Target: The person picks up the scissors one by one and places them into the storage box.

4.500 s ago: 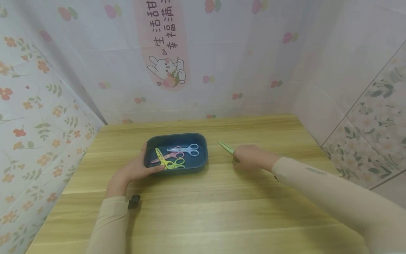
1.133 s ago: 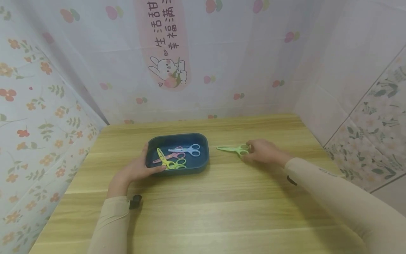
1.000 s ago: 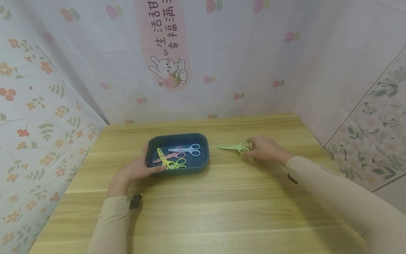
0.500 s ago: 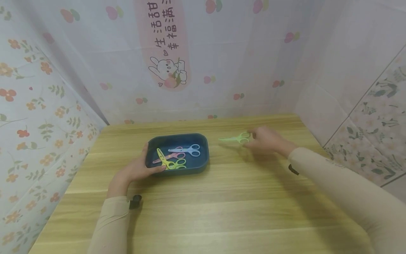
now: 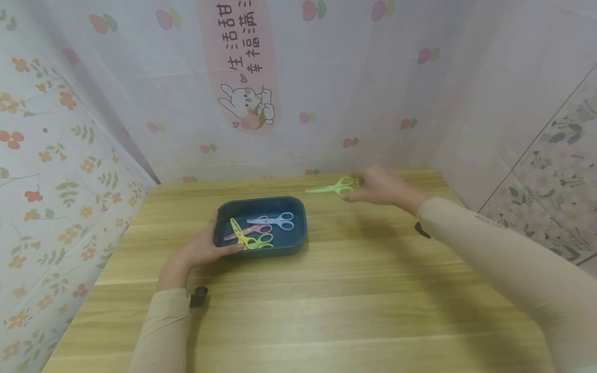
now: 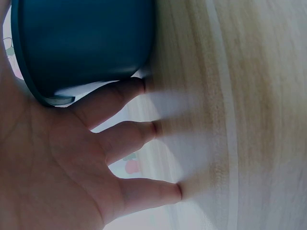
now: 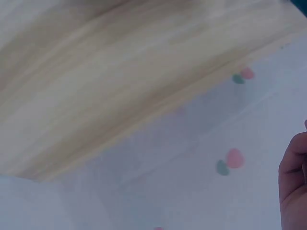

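Observation:
My right hand (image 5: 380, 186) pinches light green scissors (image 5: 330, 188) by their finger loops, raised above the far part of the table, with the blades pointing left. In the right wrist view only a bit of that hand (image 7: 293, 179) shows at the right edge. My left hand (image 5: 198, 254) holds the near left corner of a dark blue tray (image 5: 295, 241), thumb over the near rim. Its other fingers lie along the left side, several tips down on the table in the left wrist view. Inside the tray are blue scissors (image 5: 275, 221), pink scissors (image 5: 256, 228), yellow scissors (image 5: 239, 234) and green scissors (image 5: 265, 239).
The wooden table (image 5: 298, 311) reaches back to a printed cloth (image 5: 326, 88) hung behind it. Floral sheets stand along the left (image 5: 70, 191) and right sides. A small black wrist device (image 5: 199, 296) sits at the left cuff.
The right hand, first gripping the green scissors beside the tray, has shifted its hold to the loops, then carried them up and back, lately leftward. Left hand and tray stay put.

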A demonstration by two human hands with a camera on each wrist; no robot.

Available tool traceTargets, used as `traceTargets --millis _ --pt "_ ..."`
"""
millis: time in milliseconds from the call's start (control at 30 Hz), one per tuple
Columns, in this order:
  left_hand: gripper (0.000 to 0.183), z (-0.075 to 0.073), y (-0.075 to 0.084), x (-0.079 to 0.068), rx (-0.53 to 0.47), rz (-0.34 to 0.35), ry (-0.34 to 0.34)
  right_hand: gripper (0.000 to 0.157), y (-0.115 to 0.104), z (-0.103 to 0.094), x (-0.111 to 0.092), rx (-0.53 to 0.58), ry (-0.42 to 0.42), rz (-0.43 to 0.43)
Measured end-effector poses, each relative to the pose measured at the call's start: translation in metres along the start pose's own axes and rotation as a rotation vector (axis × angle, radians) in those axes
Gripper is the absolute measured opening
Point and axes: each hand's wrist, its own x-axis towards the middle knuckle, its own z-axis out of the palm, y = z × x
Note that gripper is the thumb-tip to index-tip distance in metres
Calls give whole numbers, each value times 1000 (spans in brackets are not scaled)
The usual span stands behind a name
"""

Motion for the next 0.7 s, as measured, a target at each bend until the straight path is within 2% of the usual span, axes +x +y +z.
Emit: traceTargets --millis 133,367,567,700 --pt "141 0 0 0 -1 -2 -2 52 -16 -8 8 -21 4 -49" --pt "141 0 0 0 -1 -2 -3 65 -38 -15 19 4 -52 -38" --pt "141 0 1 0 0 -2 -2 46 -60 -16 30 -2 -43 -82" --pt "141 0 1 0 -5 -3 -3 47 -74 -14 38 -25 -52 -114"
